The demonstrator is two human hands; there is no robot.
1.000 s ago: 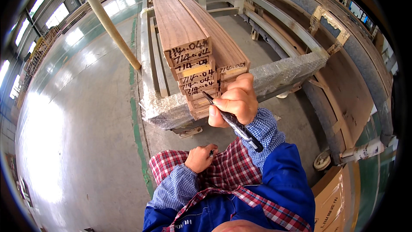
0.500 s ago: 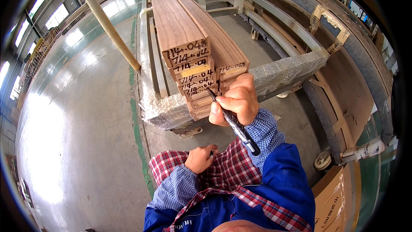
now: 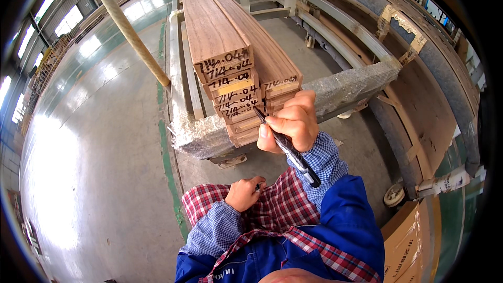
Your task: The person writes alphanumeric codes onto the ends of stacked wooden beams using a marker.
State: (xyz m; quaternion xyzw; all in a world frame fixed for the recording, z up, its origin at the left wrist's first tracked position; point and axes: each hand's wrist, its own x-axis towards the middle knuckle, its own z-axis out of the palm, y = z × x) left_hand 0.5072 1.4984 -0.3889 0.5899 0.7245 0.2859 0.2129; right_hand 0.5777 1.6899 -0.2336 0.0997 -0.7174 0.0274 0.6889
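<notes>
My right hand (image 3: 294, 124) is closed around a black marker pen (image 3: 298, 163), whose tip meets the end face of a lower board in the left-hand stack of wooden boards (image 3: 212, 26). Black handwriting covers the end faces above the tip, and plainer ends lie below it. A second stack of boards (image 3: 277, 65) stands directly to the right, with writing on its top end. Resting on my checked apron (image 3: 285, 199), my left hand (image 3: 244, 194) has its fingers curled around a small dark thing, mostly hidden.
The boards lie on a metal frame cart (image 3: 356, 81) with a plastic-wrapped front bar. On the right stands a padded rack (image 3: 419, 126) with a caster (image 3: 394, 195). A cardboard box (image 3: 406, 241) is at lower right. A pale hose (image 3: 126, 26) hangs left of the boards.
The pen tip stays at nearly the same board end, with a slight shift of my right hand. In the picture the boards sit a little further left. My left hand keeps its place.
</notes>
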